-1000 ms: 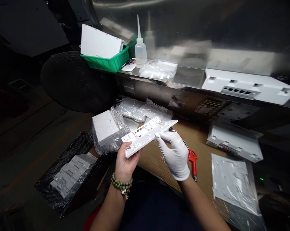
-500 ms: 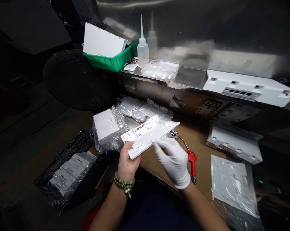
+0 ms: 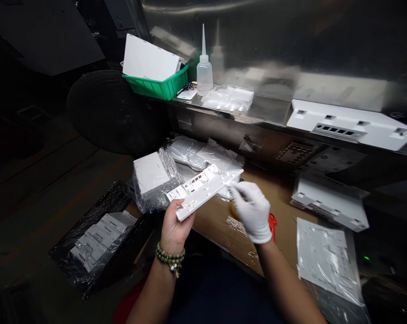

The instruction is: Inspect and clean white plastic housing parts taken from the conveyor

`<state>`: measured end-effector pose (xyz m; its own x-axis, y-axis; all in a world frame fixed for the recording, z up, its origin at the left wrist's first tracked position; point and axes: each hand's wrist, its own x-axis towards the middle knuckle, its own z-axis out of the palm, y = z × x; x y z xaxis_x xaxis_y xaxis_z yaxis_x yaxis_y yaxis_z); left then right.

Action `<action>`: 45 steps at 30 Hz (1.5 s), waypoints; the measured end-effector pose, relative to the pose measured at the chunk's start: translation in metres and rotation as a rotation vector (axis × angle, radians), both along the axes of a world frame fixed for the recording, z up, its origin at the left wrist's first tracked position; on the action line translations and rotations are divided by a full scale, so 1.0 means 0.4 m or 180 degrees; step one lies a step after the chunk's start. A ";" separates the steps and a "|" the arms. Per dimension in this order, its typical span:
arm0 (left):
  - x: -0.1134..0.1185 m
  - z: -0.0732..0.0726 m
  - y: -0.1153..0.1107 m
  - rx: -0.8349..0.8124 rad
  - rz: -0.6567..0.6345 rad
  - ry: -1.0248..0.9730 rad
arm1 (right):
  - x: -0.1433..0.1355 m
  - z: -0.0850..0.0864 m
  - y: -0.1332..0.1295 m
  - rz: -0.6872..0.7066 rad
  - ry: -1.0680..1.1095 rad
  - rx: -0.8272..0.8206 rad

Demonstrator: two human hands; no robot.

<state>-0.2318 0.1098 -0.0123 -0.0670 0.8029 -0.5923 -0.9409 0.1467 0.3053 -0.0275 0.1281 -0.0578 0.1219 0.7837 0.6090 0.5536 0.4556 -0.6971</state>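
A white plastic panel (image 3: 203,189) with ribs and small slots is tilted above the bench, its near left end gripped by my bare left hand (image 3: 177,225). Beaded bracelets circle that wrist. My right hand (image 3: 252,209), in a white glove, is at the panel's right edge with its fingers pinched together. Whatever may be between those fingertips is too small to make out. Just beyond the right hand, part of a red air gun (image 3: 273,222) shows on the brown bench surface.
Bagged white parts (image 3: 152,175) lie behind the panel. A black crate (image 3: 63,243) of white parts stands at lower left. The shelf holds a green bin (image 3: 158,86), a squeeze bottle (image 3: 204,76) and a white housing (image 3: 352,123). More housings (image 3: 330,200) and bagged sheets (image 3: 328,256) are at right.
The panel has tilted more edge-on and shifted slightly left with my left hand. My right hand has moved right and up along the panel, now covering more of the red air gun.
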 end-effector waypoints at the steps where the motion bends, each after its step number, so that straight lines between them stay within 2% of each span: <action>1: -0.010 0.000 0.000 -0.0024 0.0023 -0.0034 | 0.042 -0.038 0.031 -0.0443 -0.0070 -0.0298; 2: -0.019 0.001 -0.001 -0.0058 0.0065 -0.0055 | 0.088 -0.080 0.064 -0.0854 -0.0221 -0.0657; 3: -0.028 0.002 -0.002 -0.0088 0.0119 -0.0071 | 0.132 -0.122 0.096 -0.0977 -0.0310 -0.0864; 6: -0.045 0.005 -0.005 -0.0159 0.0250 -0.0134 | 0.223 -0.229 0.171 -0.0894 -0.0573 -0.1237; 8: -0.051 0.004 -0.006 -0.0125 0.0251 -0.0196 | 0.237 -0.273 0.198 -0.0774 -0.0718 -0.1405; 11: -0.055 -0.002 -0.006 -0.0072 0.0196 -0.0259 | 0.218 -0.300 0.217 -0.0671 -0.0854 -0.1599; 15: -0.062 -0.009 -0.007 -0.0069 0.0148 -0.0366 | 0.202 -0.298 0.228 -0.0609 -0.0925 -0.1769; 18: -0.066 -0.011 -0.010 -0.0056 0.0100 -0.0428 | 0.208 -0.282 0.230 -0.0615 -0.0890 -0.1843; 21: -0.068 -0.011 -0.011 -0.0021 0.0057 -0.0469 | 0.204 -0.238 0.222 -0.0648 -0.0720 -0.1805; 23: -0.067 -0.008 -0.010 0.0000 0.0056 -0.0462 | 0.176 -0.185 0.195 -0.0732 -0.0515 -0.1675; 26: -0.059 -0.002 -0.006 -0.0056 0.0083 -0.0350 | 0.082 -0.074 0.106 -0.0804 -0.0126 -0.1320; 27: -0.054 0.000 -0.004 -0.0087 0.0096 -0.0294 | 0.040 -0.034 0.068 -0.0655 0.0019 -0.1165; 29: -0.042 0.004 -0.003 -0.0093 0.0096 -0.0199 | -0.043 0.035 -0.002 0.0011 0.0375 -0.0558; 31: -0.029 0.007 -0.003 -0.0031 0.0065 -0.0137 | -0.104 0.081 -0.045 0.0431 0.0235 -0.0083; 33: -0.018 0.009 -0.006 0.0016 0.0010 -0.0087 | -0.130 0.099 -0.058 0.0405 0.0023 0.0198; 36: -0.008 0.013 -0.011 -0.0011 0.0013 0.0008 | -0.124 0.097 -0.053 -0.0026 -0.0067 0.0305; 38: -0.006 0.016 -0.015 0.0016 0.0040 0.0032 | -0.115 0.094 -0.054 -0.0002 -0.0134 0.0290; 41: -0.004 0.021 -0.018 0.0038 0.0036 0.0028 | -0.111 0.093 -0.064 0.0298 -0.0266 0.0240; 45: 0.000 0.025 -0.023 -0.0073 0.0035 0.0065 | -0.112 0.095 -0.069 0.0037 -0.0091 0.0222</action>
<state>-0.2318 0.1006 -0.0022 -0.0880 0.7884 -0.6089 -0.9361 0.1435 0.3211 -0.0723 0.1004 -0.0196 0.0949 0.7405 0.6653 0.5672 0.5090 -0.6475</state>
